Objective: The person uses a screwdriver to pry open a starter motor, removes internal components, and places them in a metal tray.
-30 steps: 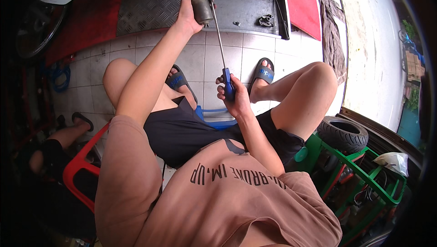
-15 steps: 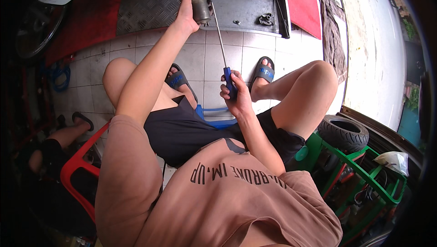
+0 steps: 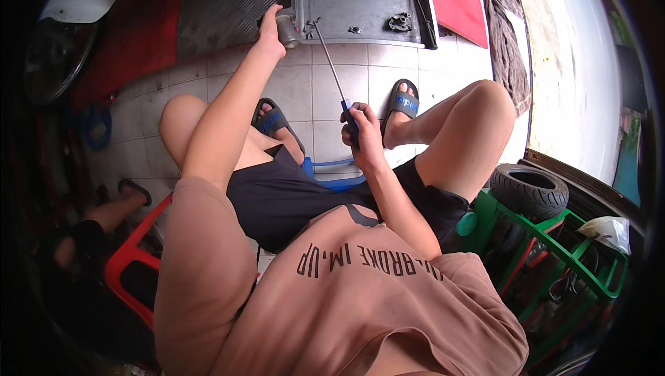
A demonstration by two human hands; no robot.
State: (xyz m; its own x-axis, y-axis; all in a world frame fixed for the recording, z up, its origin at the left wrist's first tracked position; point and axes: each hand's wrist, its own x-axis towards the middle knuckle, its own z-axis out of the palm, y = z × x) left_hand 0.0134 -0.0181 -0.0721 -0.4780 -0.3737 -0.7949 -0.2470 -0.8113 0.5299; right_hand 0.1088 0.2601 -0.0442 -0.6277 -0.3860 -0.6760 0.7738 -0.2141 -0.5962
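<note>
Separately, hands (image 3: 367, 131) hold a metal cylinder (image 3: 287, 31) and blue-handled screwdriver (image 3: 348, 108)

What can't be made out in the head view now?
All in the head view:
Dull grey metal cylinder: blurred; the left hand covers its left side.
Blue-handled steel screwdriver: right hand hides part of the handle; tip contact too small to tell.
Grey rectangular metal tray: far rim partly cut off by the upper edge.
Small metal piece in the tray: too small to identify.
</note>
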